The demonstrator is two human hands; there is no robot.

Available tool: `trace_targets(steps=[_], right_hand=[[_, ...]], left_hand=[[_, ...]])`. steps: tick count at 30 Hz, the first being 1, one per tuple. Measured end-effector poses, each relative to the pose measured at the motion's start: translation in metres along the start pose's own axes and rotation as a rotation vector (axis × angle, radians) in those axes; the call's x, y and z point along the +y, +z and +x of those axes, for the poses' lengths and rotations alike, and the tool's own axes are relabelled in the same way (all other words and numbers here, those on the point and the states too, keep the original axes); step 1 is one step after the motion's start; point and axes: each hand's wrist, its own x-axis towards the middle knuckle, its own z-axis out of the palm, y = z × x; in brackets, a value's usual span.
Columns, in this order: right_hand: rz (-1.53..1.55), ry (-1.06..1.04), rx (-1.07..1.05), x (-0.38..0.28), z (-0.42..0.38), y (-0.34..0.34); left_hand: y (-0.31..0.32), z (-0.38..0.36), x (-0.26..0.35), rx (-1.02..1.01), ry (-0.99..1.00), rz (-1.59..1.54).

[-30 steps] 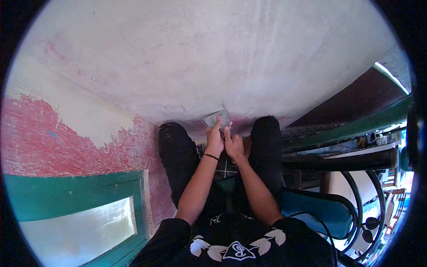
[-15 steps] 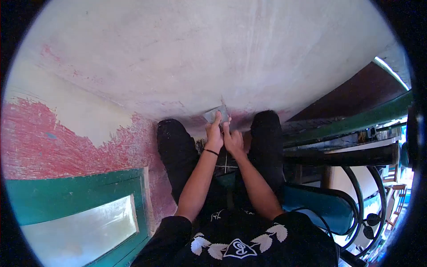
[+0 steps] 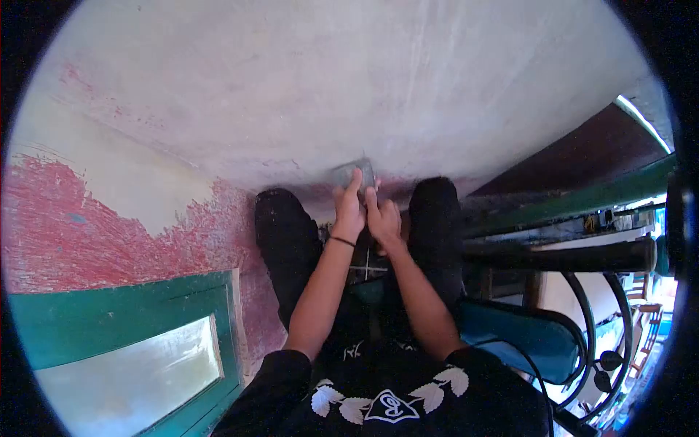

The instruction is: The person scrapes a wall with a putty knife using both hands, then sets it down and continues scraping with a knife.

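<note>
Head view. One blade [image 3: 354,173], grey and flat, is located at the wall's [image 3: 291,80] lower edge, near the middle of that edge and between two black-clad knees [image 3: 280,218]. The blade is tilted; its outline is slightly blurred. Contact between blade and wall cannot be confirmed.

Two hands are present. Left hand [image 3: 349,211]: fingers clamped on the blade, one digit laid along its face. One dark wristband [image 3: 343,241] is fitted at this wrist. Right hand [image 3: 384,221]: positioned just beside the left, thumb at the blade's lower edge, remaining fingers curled; what they close on is hidden, so their grip cannot be told.

Wall finish: white over the main area, one large red patch [image 3: 87,226] toward the lower left corner. Below this patch: one green frame [image 3: 124,313] enclosing one pane [image 3: 138,379].

Right side: one blue seat [image 3: 517,342], two curved black bars [image 3: 622,313], two leaf ornaments [image 3: 610,360]. Shirt [image 3: 378,390] print: four white leaves, one emblem.
</note>
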Motion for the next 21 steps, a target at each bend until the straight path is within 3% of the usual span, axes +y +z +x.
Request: trace_targets(steps=[2,6,9,14,17,21], right_hand=[[0.068,-0.017,-0.078,-0.002,-0.005,-0.006],[0.041,-0.045,0.050,0.011,-0.005,0.008],[-0.084,0.045,-0.076,-0.021,-0.013,-0.017],[-0.020,-0.001,-0.001,0.025,0.005,0.015],[0.010,0.000,-0.021,-0.015,-0.015,-0.013],[0.027,-0.020,-0.014,-0.007,-0.014,-0.008]], left_hand=[[-0.006,0.000,-0.005,0.008,-0.028,-0.025],[-0.007,-0.002,-0.015,0.077,-0.031,-0.056],[-0.002,0.000,-0.003,0.017,-0.030,-0.059],[-0.006,-0.003,-0.011,0.062,-0.033,-0.040],[-0.002,-0.003,-0.004,0.043,-0.026,-0.029],[-0.001,-0.005,-0.004,0.040,-0.004,-0.047]])
